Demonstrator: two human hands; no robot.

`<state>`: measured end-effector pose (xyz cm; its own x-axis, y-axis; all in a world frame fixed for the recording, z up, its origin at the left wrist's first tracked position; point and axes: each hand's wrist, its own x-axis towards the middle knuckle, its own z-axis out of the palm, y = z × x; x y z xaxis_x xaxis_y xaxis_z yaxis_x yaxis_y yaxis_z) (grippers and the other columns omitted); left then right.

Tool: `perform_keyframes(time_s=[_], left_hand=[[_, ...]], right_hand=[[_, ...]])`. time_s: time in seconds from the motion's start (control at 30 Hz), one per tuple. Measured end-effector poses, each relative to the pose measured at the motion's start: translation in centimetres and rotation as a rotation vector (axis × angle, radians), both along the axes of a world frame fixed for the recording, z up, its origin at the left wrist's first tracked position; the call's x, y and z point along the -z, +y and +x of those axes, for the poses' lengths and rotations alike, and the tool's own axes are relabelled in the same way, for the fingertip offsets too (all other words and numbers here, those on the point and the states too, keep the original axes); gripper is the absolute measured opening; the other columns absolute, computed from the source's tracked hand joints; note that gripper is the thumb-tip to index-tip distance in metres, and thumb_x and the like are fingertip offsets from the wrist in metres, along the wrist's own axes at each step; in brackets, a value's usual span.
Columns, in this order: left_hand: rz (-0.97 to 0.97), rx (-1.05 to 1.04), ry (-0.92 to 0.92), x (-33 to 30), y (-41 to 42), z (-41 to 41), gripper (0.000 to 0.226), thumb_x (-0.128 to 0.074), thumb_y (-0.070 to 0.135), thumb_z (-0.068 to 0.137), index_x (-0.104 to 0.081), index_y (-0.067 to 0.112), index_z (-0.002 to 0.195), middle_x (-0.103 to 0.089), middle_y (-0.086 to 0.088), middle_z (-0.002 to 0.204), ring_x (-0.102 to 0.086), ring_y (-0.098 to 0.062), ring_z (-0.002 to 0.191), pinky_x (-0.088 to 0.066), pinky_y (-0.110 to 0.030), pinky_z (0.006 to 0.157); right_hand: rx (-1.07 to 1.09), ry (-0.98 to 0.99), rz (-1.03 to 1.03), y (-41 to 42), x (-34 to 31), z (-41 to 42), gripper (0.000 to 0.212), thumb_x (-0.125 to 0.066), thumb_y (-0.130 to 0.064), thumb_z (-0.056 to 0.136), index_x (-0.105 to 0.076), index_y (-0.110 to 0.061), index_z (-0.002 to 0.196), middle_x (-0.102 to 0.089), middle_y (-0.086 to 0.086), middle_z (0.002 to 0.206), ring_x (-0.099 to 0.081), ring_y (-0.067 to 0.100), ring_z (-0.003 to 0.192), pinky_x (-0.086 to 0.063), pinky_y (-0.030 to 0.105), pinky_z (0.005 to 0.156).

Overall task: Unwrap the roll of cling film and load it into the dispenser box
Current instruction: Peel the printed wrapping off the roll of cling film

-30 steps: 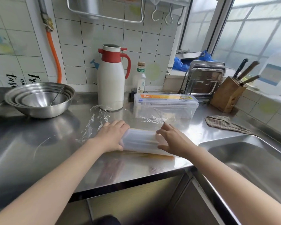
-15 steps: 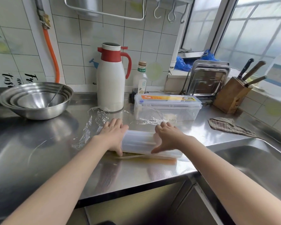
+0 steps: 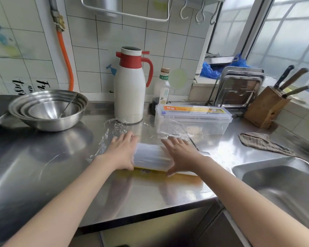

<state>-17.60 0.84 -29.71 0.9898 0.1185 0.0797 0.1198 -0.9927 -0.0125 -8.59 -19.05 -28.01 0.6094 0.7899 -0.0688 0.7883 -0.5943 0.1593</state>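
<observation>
Steel worktop point(image 3: 43, 172) is carrying one cling film roll point(image 3: 151, 157), lying crosswise near the front edge. Left hand point(image 3: 122, 151) and right hand point(image 3: 181, 155) are pressing it with flat, straight fingers. One dispenser box point(image 3: 193, 118) is standing closed behind, beside one thermos point(image 3: 129, 86).

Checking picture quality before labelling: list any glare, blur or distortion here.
Head view: daylight glare on the steel counter; both hands, left hand and right hand, slightly motion-blurred on the roll; wide-angle lens bends tile lines and window frame; bottom edge darkened.
</observation>
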Motion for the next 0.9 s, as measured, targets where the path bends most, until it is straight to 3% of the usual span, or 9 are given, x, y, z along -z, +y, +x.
perform_keyframes(time_s=[0.13, 0.27, 0.37, 0.43, 0.53, 0.63, 0.7, 0.8, 0.9], left_hand=[[-0.088, -0.104, 0.038, 0.5, 1.3, -0.9, 0.074, -0.066, 0.015, 0.065, -0.030, 0.009, 0.130, -0.027, -0.009, 0.129, -0.033, -0.029, 0.123, -0.038, -0.040, 0.102], [-0.552, -0.306, -0.028, 1.1, 1.8, -1.5, 0.085, -0.069, 0.009, 0.066, -0.021, 0.009, 0.136, -0.022, -0.009, 0.129, -0.037, -0.025, 0.121, -0.044, -0.027, 0.090], [-1.019, -0.453, -0.016, 1.4, 2.0, -1.7, 0.072, -0.072, 0.004, 0.064, -0.036, 0.001, 0.126, -0.048, -0.007, 0.120, -0.052, -0.023, 0.106, -0.049, -0.027, 0.071], [-1.301, -0.457, -0.051, 1.4, 2.1, -1.8, 0.070, -0.072, 0.009, 0.054, -0.050, -0.004, 0.119, -0.066, -0.010, 0.109, -0.062, -0.030, 0.106, -0.050, -0.036, 0.086], [-1.531, -0.524, -0.146, 1.2, 1.9, -1.7, 0.069, -0.072, 0.020, 0.048, -0.056, -0.004, 0.110, -0.062, -0.016, 0.114, -0.057, -0.031, 0.109, -0.041, -0.041, 0.099], [-1.592, -0.571, -0.234, 1.1, 1.8, -1.5, 0.036, -0.077, 0.020, 0.065, -0.057, 0.005, 0.091, -0.057, -0.014, 0.102, -0.051, -0.024, 0.099, -0.038, -0.038, 0.097], [-1.596, -0.556, -0.304, 1.0, 1.6, -1.3, 0.013, -0.070, 0.013, 0.079, -0.058, 0.008, 0.081, -0.059, -0.012, 0.097, -0.051, -0.021, 0.095, -0.036, -0.031, 0.087], [-1.597, -0.466, -0.403, 0.0, 0.9, -1.2, 0.013, -0.065, 0.008, 0.083, -0.060, 0.016, 0.073, -0.062, -0.004, 0.079, -0.054, -0.019, 0.077, -0.037, -0.024, 0.064], [-1.571, -0.351, -0.467, -1.8, 0.0, -0.9, 0.013, -0.065, 0.009, 0.084, -0.062, 0.017, 0.075, -0.062, 0.003, 0.071, -0.054, -0.011, 0.063, -0.038, -0.019, 0.052]], right_hand=[[-0.170, -0.176, 0.047, 2.1, -0.2, -1.0, 0.094, -0.074, -0.058, 0.064, -0.036, -0.010, 0.135, -0.038, 0.011, 0.133, -0.038, 0.028, 0.122, -0.035, 0.036, 0.104], [-0.132, -0.114, 0.038, 3.4, -0.2, -1.6, 0.090, -0.074, -0.057, 0.064, -0.039, -0.006, 0.130, -0.042, 0.011, 0.126, -0.041, 0.028, 0.118, -0.040, 0.036, 0.098], [-0.058, -0.057, 0.046, 4.0, -0.3, -1.6, 0.094, -0.074, -0.060, 0.062, -0.038, -0.006, 0.130, -0.042, 0.011, 0.126, -0.041, 0.028, 0.118, -0.041, 0.038, 0.099], [-0.005, -0.008, 0.069, 4.6, -0.4, -1.7, 0.095, -0.075, -0.063, 0.059, -0.039, -0.007, 0.126, -0.044, 0.010, 0.124, -0.041, 0.028, 0.116, -0.041, 0.038, 0.098], [0.046, 0.041, 0.105, 5.2, -0.4, -1.7, 0.095, -0.076, -0.065, 0.056, -0.040, -0.007, 0.122, -0.046, 0.010, 0.121, -0.042, 0.028, 0.114, -0.040, 0.038, 0.098], [0.064, 0.055, 0.128, 5.4, -0.3, -1.8, 0.094, -0.076, -0.065, 0.056, -0.040, -0.007, 0.121, -0.047, 0.010, 0.120, -0.043, 0.028, 0.114, -0.041, 0.039, 0.097], [0.066, 0.056, 0.157, 5.3, -0.5, -1.8, 0.095, -0.076, -0.064, 0.056, -0.038, -0.012, 0.124, -0.047, 0.011, 0.120, -0.044, 0.029, 0.113, -0.042, 0.040, 0.095], [0.083, 0.091, 0.239, 5.1, -1.7, -1.3, 0.093, -0.078, -0.062, 0.054, -0.039, -0.017, 0.126, -0.047, 0.011, 0.119, -0.043, 0.030, 0.113, -0.043, 0.042, 0.094], [0.108, 0.185, 0.303, 5.0, -3.2, -0.8, 0.092, -0.081, -0.058, 0.054, -0.041, -0.015, 0.124, -0.047, 0.011, 0.121, -0.043, 0.029, 0.114, -0.041, 0.039, 0.096]])
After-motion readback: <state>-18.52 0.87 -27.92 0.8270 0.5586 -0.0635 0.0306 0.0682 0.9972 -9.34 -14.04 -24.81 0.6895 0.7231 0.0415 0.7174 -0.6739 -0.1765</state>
